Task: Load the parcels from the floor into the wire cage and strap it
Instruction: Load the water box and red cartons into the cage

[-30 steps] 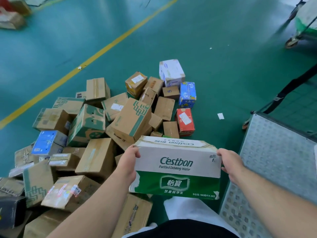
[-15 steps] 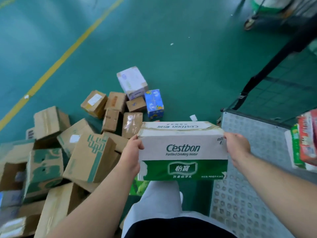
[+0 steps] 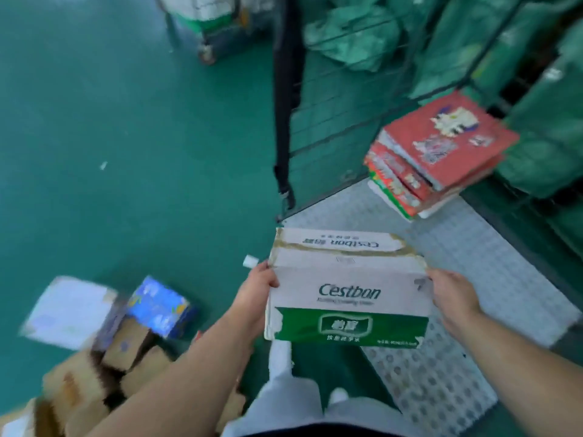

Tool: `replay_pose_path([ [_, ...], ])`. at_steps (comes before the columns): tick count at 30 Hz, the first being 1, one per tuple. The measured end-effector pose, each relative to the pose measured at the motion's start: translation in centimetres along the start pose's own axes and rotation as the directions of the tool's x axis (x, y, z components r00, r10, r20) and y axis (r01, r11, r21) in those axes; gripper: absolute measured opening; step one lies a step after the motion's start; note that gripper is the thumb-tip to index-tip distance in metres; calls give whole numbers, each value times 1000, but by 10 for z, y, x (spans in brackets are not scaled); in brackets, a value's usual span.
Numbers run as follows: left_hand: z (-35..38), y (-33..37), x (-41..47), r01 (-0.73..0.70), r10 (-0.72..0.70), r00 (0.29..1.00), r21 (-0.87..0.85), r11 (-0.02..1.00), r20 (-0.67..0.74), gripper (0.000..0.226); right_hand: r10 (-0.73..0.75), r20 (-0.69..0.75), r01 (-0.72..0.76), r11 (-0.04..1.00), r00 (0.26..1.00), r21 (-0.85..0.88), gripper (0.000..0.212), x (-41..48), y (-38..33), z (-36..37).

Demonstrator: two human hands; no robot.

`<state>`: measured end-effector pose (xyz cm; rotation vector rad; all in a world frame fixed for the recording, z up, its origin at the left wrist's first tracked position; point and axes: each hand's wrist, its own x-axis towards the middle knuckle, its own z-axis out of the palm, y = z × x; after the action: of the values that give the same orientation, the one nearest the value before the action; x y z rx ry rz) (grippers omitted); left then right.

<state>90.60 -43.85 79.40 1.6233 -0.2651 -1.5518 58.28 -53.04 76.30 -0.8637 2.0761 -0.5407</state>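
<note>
I carry a white and green Cestbon water carton [image 3: 347, 288] in front of me, level, above the front edge of the wire cage's perforated metal floor [image 3: 492, 272]. My left hand [image 3: 257, 288] grips its left end and my right hand [image 3: 454, 298] grips its right end. A stack of red boxes [image 3: 438, 149] lies at the back of the cage floor. The cage's wire side panel [image 3: 328, 121] with a black strap [image 3: 282, 105] stands at the left of the floor. The pile of parcels [image 3: 104, 342] lies on the green floor at lower left, blurred.
Green sacks [image 3: 536, 89] fill the neighbouring cages behind and to the right. A wheeled cart [image 3: 205, 26] stands at the top on the green floor. A blue box [image 3: 157, 305] and a white box [image 3: 69, 310] top the parcel pile. A small white scrap [image 3: 250, 261] lies on the floor.
The view has swung right from the parcel pile to the cage. The carton, held in both hands, has moved over the cage floor, and the red boxes inside have come into view.
</note>
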Motion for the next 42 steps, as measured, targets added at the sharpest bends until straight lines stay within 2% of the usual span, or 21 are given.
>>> replay_pose_path([
  [2, 35, 22, 18, 18, -33, 996, 172, 985, 84, 50, 89, -59, -84, 993, 994, 83, 29, -3, 18, -31],
  [4, 74, 34, 36, 18, -72, 987, 336, 942, 147, 64, 179, -116, -157, 971, 977, 181, 30, -9, 43, -56],
  [7, 148, 35, 57, -2, -141, 962, 519, 855, 236, 73, 333, -203, -243, 897, 921, 370, 21, -18, 82, -91],
  [8, 175, 32, 58, -8, -174, 947, 563, 826, 269, 71, 380, -241, -258, 871, 893, 419, 22, -19, 96, -102],
  [11, 257, 16, 46, -44, -237, 909, 645, 763, 343, 42, 516, -280, -325, 791, 810, 519, 26, -17, 145, -133],
  [13, 300, -2, 37, -67, -269, 896, 708, 703, 352, 38, 602, -283, -360, 723, 747, 590, 27, -6, 171, -144],
  [15, 334, -18, 32, -83, -291, 893, 760, 645, 344, 39, 675, -256, -405, 656, 692, 637, 35, 10, 184, -149],
  [18, 377, -27, 35, -122, -278, 900, 807, 578, 336, 37, 772, -171, -510, 550, 612, 661, 68, 42, 206, -146],
  [20, 401, -22, 42, -138, -260, 905, 810, 571, 337, 31, 797, -134, -529, 505, 589, 681, 74, 61, 206, -146],
  [22, 419, -13, 49, -170, -237, 905, 811, 559, 353, 32, 774, -140, -520, 536, 618, 665, 79, 77, 202, -147],
  [26, 457, 4, 71, -198, -200, 911, 806, 557, 362, 26, 737, -222, -445, 589, 639, 675, 54, 106, 176, -159],
  [29, 488, 9, 93, -194, -231, 895, 799, 570, 382, 27, 789, -252, -462, 551, 561, 695, 58, 140, 166, -169],
  [31, 504, 6, 105, -178, -239, 894, 790, 586, 379, 28, 801, -278, -454, 545, 529, 705, 48, 159, 165, -172],
  [33, 522, -2, 128, -132, -269, 897, 793, 595, 351, 31, 809, -291, -431, 534, 511, 727, 37, 175, 150, -181],
  [35, 540, -16, 162, -58, -316, 900, 800, 598, 301, 34, 816, -289, -414, 518, 500, 748, 34, 200, 148, -182],
  [40, 583, -48, 277, 145, -441, 884, 807, 572, 154, 46, 801, -298, -470, 559, 520, 683, 45, 281, 165, -162],
  [42, 605, -48, 314, 153, -443, 883, 800, 580, 153, 47, 807, -258, -508, 547, 531, 665, 52, 314, 162, -156],
])
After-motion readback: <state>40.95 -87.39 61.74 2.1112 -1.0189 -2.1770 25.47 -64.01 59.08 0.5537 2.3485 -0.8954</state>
